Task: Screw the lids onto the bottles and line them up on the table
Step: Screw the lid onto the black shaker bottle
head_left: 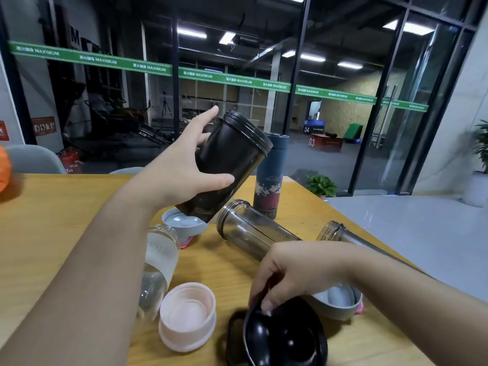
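Note:
My left hand (184, 167) grips a black bottle (232, 159) and holds it tilted above the table, its open threaded mouth pointing up and right. My right hand (293, 273) pinches the rim of a black lid (280, 339) at the near edge, inner side up. A pink lid (187, 315) lies inner side up beside a frosted clear bottle (158, 262) on its side. Two clear glass bottles (253, 231) (340, 232) lie open on the table. Two grey lids (182, 225) (338, 302) rest inner side up. A blue patterned bottle (269, 175) stands upright and capped.
The wooden table (52, 233) ends at its right edge near the second glass bottle. An orange object (4, 167) sits at the far left. Grey chairs (34, 158) stand behind the table. A potted plant (320, 184) is on the floor beyond, before glass walls.

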`<state>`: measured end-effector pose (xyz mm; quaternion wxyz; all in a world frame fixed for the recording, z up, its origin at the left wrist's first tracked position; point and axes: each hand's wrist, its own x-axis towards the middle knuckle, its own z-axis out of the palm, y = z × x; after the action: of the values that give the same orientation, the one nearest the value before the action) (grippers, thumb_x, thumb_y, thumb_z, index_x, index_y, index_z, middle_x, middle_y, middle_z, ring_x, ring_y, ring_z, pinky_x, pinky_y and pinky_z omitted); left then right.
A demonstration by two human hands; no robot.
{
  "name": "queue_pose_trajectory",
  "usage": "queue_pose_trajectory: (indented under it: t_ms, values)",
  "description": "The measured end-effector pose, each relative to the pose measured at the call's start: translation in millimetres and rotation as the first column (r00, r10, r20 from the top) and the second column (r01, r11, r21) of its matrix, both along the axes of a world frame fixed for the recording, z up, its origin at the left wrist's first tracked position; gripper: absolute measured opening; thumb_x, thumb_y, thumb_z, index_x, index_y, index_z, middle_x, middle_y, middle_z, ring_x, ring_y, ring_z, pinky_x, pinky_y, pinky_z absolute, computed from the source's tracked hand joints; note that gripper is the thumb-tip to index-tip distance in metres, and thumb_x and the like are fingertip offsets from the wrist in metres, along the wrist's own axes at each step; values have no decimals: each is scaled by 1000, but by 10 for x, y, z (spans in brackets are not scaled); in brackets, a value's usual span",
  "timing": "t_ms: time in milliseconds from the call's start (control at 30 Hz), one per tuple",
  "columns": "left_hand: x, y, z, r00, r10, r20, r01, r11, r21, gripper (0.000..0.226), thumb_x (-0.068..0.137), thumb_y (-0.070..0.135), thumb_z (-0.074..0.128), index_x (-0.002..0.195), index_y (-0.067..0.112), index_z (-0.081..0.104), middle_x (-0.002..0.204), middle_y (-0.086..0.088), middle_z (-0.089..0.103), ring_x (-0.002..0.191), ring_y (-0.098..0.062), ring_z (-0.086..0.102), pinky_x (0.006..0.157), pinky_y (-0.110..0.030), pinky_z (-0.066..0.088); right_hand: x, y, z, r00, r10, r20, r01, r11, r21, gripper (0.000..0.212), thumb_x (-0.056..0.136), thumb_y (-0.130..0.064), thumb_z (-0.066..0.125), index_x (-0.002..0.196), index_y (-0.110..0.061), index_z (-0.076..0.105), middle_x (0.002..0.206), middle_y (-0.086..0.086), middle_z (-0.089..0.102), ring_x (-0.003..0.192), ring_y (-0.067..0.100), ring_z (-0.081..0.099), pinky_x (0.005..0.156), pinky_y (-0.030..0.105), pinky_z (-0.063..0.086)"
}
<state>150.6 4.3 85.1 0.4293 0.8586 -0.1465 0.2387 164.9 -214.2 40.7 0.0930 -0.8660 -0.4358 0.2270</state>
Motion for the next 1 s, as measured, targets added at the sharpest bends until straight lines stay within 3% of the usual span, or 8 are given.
queue_pose_trajectory:
  t_ms: [200,367,500,633,733,833,900,1000]
  values:
    - [5,39,-12,997,65,44,-63,997,-41,99,73,18,79,143,52,17,125,10,56,110,-5,57,95,-31,48,223,-151,357,961,-224,160,175,946,273,22,88,-18,64,103,-33,72,90,-18,72,86,-1,65,80,17,52]
    - [22,54,-13,986,135,94,-128,989,-78,97,73,21,78,143,51,18,121,13,54,112,-7,55,89,-26,46,356,-258,645,864,-463,197,329,817,474,29,93,-7,53,87,-31,69,86,-6,72,87,15,68,86,35,53]
    - [4,65,-7,990,125,59,-117,987,-112,98,73,25,78,141,55,14,130,8,51,124,-16,50,100,-45,46,508,-205,747,735,-628,256,392,701,596,26,87,0,45,99,-9,67,89,16,69,76,29,62,73,42,56]
    - [-12,69,-19,997,78,22,-74,988,-136,95,74,30,76,138,62,12,129,10,53,118,-12,54,95,-39,49,586,-118,768,652,-755,77,506,508,697,23,84,2,45,94,-3,66,68,19,53,56,24,39,48,28,30]
    - [-8,79,-23,999,39,-6,-40,988,-151,94,76,29,74,138,62,11,118,16,56,101,-4,61,78,-23,49,675,-52,742,622,-783,-22,543,411,732,25,82,4,43,99,4,62,72,16,53,56,26,41,47,28,30]
    - [-7,90,-32,999,24,-24,-27,985,-168,91,77,30,72,137,62,12,116,20,54,97,-1,61,72,-19,47,753,15,733,585,-804,-107,570,313,760,28,87,-3,44,115,-2,48,101,20,58,70,34,57,45,31,43]
    - [2,96,-38,999,7,-33,-12,984,-176,88,79,30,73,136,63,14,121,18,53,99,1,59,74,-19,47,740,71,739,586,-778,-226,588,217,779,23,89,-4,45,110,-8,36,103,18,51,94,40,60,67,49,57]
    - [8,93,-35,997,-27,-72,14,984,-178,89,71,40,74,135,63,17,127,12,52,104,-2,59,78,-21,49,745,106,732,605,-633,-483,640,26,768,28,88,1,43,111,-12,33,92,13,46,109,42,54,88,61,50]
